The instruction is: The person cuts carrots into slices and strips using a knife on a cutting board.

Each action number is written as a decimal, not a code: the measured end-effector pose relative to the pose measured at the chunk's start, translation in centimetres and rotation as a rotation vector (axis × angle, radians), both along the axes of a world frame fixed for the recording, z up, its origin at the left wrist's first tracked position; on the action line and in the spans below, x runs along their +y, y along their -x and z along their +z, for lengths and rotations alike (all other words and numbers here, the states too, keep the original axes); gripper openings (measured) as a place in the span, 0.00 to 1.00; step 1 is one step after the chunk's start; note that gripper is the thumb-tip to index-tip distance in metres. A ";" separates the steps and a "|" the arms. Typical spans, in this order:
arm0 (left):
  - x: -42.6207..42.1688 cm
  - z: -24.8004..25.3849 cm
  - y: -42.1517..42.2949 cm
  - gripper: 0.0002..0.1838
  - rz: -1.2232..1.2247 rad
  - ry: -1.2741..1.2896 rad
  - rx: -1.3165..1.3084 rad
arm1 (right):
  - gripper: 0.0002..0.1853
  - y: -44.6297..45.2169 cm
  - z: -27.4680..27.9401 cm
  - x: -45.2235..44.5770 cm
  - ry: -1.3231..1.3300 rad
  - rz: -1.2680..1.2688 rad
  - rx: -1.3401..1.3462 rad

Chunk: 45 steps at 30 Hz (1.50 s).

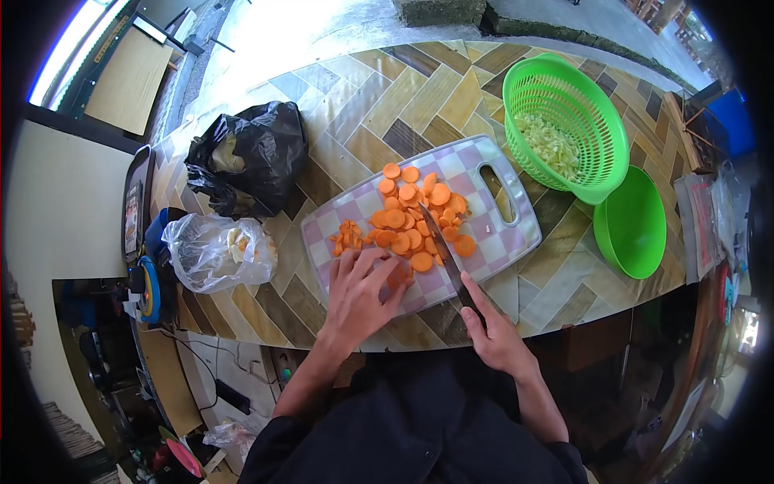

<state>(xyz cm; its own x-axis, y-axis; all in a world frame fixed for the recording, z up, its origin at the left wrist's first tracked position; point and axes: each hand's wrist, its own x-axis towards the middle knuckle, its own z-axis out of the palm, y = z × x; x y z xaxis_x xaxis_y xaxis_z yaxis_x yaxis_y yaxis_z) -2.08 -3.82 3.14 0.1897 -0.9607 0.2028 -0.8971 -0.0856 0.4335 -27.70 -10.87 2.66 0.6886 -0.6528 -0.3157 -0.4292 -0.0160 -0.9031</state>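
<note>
A pink-and-white checkered cutting board (508, 242) lies on the table in front of me, with a heap of round carrot slices (395, 218) across its middle. Smaller cut carrot pieces (347, 236) form a pile at its left side. My right hand (493, 335) grips a knife (443, 248) by the handle, the blade pointing away from me over the slices. At the board's near edge, my left hand (363, 290) has its fingers curled around a few carrot slices (401, 276), partly hiding them.
A green colander (601, 105) with chopped pale green vegetable (548, 145) stands at the back right, beside a green bowl (645, 230). On the left sit a black plastic bag (270, 153) and a clear plastic bag (210, 262) with pale pieces inside. A herringbone-patterned cover (355, 97) tops the table.
</note>
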 end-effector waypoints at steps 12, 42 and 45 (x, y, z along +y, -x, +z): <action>0.3 0.7 -0.8 0.21 -0.081 -0.069 0.065 | 0.32 -0.2 0.7 -0.2 -0.077 0.000 0.036; 0.1 1.8 -3.3 0.16 -0.273 -0.188 0.077 | 0.31 -0.4 0.8 -0.2 -0.150 -0.010 0.058; 0.3 2.2 -3.4 0.18 -0.279 -0.176 0.072 | 0.31 -0.4 0.4 -0.2 -0.118 -0.004 0.039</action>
<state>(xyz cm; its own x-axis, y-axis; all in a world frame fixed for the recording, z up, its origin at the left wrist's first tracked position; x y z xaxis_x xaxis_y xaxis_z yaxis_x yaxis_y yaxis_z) 1.36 -3.50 5.33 -0.0777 -0.9967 0.0248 -0.8640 0.0797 0.4971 -27.35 -11.04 3.08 0.6715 -0.6124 -0.4171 -0.4640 0.0914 -0.8811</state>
